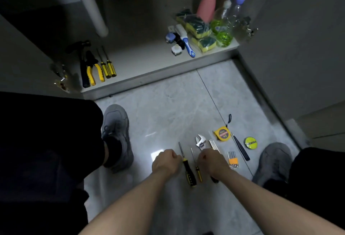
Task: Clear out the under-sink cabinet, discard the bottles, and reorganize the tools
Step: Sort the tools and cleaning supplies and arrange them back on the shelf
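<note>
Under right hand [211,161], wrench [200,142] handle hidden.

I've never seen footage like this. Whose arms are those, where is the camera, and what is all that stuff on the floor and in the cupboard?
There is no machine: a person wears the camera on their head, looking down at their own arms.

The left hand touches the larger screwdriver. The right hand rests over the handle of an adjustable wrench; I cannot tell whether it grips it. A smaller screwdriver lies between them.

Further right on the tiled floor lie a tape measure and a green round tin.

In the open cabinet lie a hammer, pliers, sponges and bottles.
</note>
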